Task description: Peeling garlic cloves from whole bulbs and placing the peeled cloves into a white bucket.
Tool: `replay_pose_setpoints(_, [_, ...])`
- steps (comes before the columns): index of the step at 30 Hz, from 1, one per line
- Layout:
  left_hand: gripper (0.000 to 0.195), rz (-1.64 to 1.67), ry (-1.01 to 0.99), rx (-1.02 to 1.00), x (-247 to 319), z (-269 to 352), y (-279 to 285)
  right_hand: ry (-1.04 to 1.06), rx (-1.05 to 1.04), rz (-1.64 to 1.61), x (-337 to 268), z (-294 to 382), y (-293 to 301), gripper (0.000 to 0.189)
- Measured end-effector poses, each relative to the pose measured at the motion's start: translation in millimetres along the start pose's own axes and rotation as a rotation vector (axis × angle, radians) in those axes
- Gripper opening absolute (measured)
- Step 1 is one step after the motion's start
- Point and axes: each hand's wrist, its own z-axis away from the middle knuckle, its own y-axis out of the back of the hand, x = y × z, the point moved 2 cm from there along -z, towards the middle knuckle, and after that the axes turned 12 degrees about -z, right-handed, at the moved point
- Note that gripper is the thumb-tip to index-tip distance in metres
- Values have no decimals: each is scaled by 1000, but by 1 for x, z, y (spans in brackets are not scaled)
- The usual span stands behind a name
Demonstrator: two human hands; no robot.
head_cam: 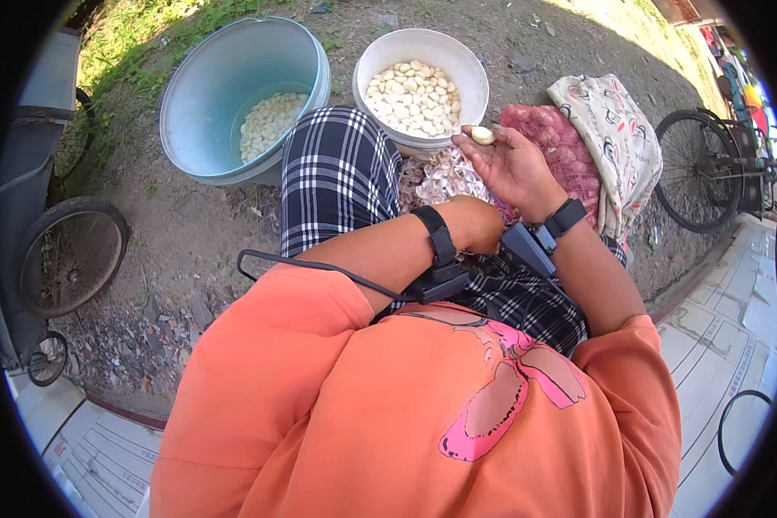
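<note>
A peeled white garlic clove (482, 135) rests on the fingers of my right hand (515, 165), palm turned up, close to the near rim of a white bucket (421, 139). Peeled garlic (411, 97) half fills that bucket. My left hand (478, 223) is bent inward below the right one; its fingers are hidden, so what it holds cannot be told. Papery garlic skins (453, 175) are heaped between my knees, under both hands. To the right of my right hand lies a red mesh bag (566, 158) of unpeeled garlic.
A larger pale-blue bucket (201, 123) at left holds water and more peeled garlic (272, 123). Printed cloth (612, 142) drapes over the mesh bag. Bicycle wheels stand right (699, 171) and left (74, 259). A black cable (311, 264) runs along my left forearm.
</note>
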Motion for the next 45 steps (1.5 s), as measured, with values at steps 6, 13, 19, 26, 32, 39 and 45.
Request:
replay_pose_setpoints(6, [30, 28, -24, 30, 0, 5, 3, 0, 28, 44, 3, -7, -2, 37])
replay_pose_setpoints(13, [30, 102, -46, 90, 1, 17, 11, -35, -11, 37, 3, -7, -5, 34])
replay_pose_setpoints(19, [31, 158, 93, 208, -1, 7, 18, 60, -19, 183, -10, 0, 9, 29])
replay_pose_setpoints(26, [34, 479, 244, 490, -20, -1, 25, 255, 189, 57, -19, 32, 67, 14])
replay_pose_setpoints(32, [32, 512, 207, 633, -26, -8, 19, 178, 248, 251, 7, 54, 82, 19])
replay_pose_setpoints(39, [44, 335, 187, 686, -24, -4, 17, 327, 176, 933, 11, 53, 70, 39])
replay_pose_setpoints(45, [48, 531, 156, 692, -34, -14, 13, 549, 41, 815, 9, 48, 64, 26])
